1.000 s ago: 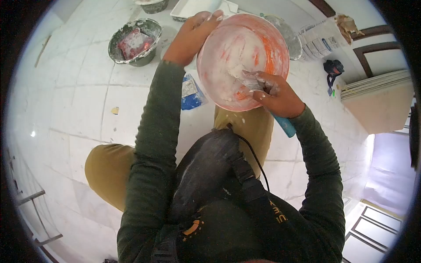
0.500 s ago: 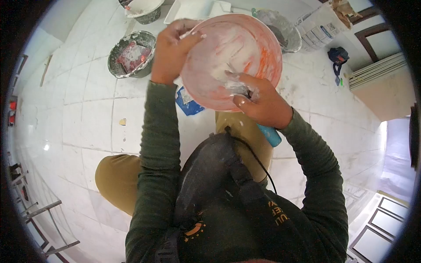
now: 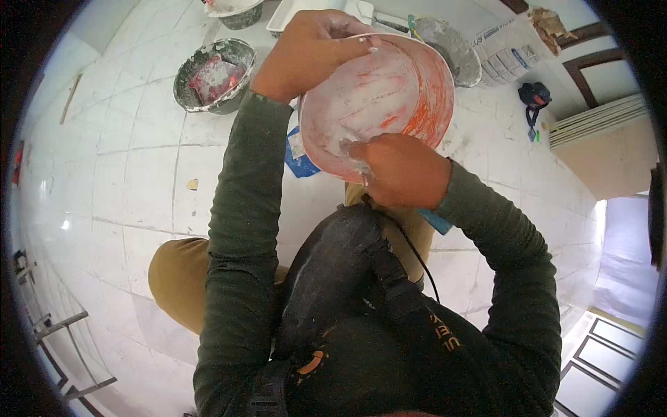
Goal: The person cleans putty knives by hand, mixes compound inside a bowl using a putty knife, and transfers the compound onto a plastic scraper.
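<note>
My left hand (image 3: 309, 59) is closed on the far left rim of a round plastic bowl (image 3: 396, 83), thumb over the edge. The bowl is tilted towards me; its reddish-orange inside is smeared with white paste. At the near lower side my right hand (image 3: 406, 170) is closed around a small scraper (image 3: 353, 135), mostly hidden by the fingers, its pale tip against the inner wall. White paste coats the fingertips of both hands. A teal-blue piece (image 3: 435, 221) shows below my right wrist; I cannot tell whether it belongs to the scraper.
On the tiled floor (image 3: 132, 181) stand a black tub (image 3: 182, 87) with a red, paste-smeared thing inside, a white tray (image 3: 278, 21) and a grey bucket (image 3: 467, 59). A blue packet (image 3: 300, 164) lies under the bowl. A paper sack (image 3: 511, 55) and stacked panels (image 3: 597, 132) are at right.
The bowl has shifted slightly right and down and tilted more. My right hand has moved left and down along its inside, turning its back to me. My left hand has moved right with the rim.
</note>
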Demonstrator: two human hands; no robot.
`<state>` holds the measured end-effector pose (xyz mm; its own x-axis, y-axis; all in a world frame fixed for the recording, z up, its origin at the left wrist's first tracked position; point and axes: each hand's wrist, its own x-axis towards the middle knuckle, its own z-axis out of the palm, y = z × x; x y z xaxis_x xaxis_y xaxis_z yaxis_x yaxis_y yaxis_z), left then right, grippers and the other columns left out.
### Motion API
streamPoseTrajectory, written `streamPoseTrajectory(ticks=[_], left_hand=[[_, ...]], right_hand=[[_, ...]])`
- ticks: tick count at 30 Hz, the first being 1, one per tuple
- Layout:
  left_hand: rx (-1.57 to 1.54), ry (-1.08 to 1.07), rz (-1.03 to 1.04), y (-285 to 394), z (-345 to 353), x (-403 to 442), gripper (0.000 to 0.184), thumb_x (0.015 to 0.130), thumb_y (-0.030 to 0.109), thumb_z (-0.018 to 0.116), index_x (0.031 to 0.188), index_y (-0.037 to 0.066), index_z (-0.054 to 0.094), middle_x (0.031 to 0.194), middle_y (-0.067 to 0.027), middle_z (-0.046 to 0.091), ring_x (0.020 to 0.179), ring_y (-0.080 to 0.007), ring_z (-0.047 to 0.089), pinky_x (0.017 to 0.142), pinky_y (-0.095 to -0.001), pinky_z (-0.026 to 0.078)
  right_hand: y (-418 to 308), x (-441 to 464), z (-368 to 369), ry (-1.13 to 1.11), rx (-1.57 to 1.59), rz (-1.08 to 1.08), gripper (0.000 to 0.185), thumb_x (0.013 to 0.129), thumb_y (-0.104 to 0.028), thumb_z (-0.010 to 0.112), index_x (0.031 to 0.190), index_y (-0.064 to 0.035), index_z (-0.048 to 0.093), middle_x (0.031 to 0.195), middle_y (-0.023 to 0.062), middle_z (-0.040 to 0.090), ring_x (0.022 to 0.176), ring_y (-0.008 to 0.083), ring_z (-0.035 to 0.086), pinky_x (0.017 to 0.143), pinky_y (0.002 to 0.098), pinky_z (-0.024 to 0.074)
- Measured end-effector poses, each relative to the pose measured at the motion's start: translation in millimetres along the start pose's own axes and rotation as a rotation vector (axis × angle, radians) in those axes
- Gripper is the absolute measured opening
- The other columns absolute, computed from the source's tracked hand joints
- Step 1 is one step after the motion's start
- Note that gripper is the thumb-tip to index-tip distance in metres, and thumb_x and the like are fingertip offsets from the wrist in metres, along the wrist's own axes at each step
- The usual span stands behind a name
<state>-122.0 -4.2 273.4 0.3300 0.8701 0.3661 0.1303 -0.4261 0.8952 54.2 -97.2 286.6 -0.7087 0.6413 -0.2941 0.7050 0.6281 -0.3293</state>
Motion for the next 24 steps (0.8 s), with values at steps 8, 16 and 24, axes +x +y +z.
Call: streamPoseTrajectory(ticks=[8,16,24], left_hand=[[0.010,0.052,-0.051,8,-7,6,0.027,0.077,0.020,0.068,0.087,-0.006,0.066,0.074,-0.0111,0.066,0.070,-0.0116,0.057,0.064,-0.0283,0.047],[0.077,0.036,-0.013,-24,-5,6,0.027,0.080,0.018,0.064,0.096,-0.003,0.064,0.088,-0.0059,0.065,0.077,-0.0102,0.058,0.071,-0.0246,0.047],[-0.148,-0.027,-0.133,-23,-3,5,0.025,0.086,0.018,0.059,0.100,-0.002,0.062,0.088,-0.0066,0.065,0.076,-0.0102,0.059,0.068,-0.0237,0.047]], right_hand=[[-4,6,-11,0.114,0.097,0.006,0.045,0.073,-0.010,0.058,0.114,0.0043,0.053,0.081,0.0265,0.059,0.076,0.0403,0.058,0.071,0.0456,0.0456],[3,20,22,0.164,0.108,-0.087,0.045,0.072,-0.011,0.058,0.115,0.0031,0.052,0.081,0.0220,0.060,0.072,0.0382,0.058,0.069,0.0456,0.0455],[9,9,3,0.382,0.117,-0.139,0.040,0.074,-0.011,0.056,0.111,0.0040,0.051,0.079,0.0207,0.059,0.070,0.0381,0.057,0.065,0.0466,0.0450]])
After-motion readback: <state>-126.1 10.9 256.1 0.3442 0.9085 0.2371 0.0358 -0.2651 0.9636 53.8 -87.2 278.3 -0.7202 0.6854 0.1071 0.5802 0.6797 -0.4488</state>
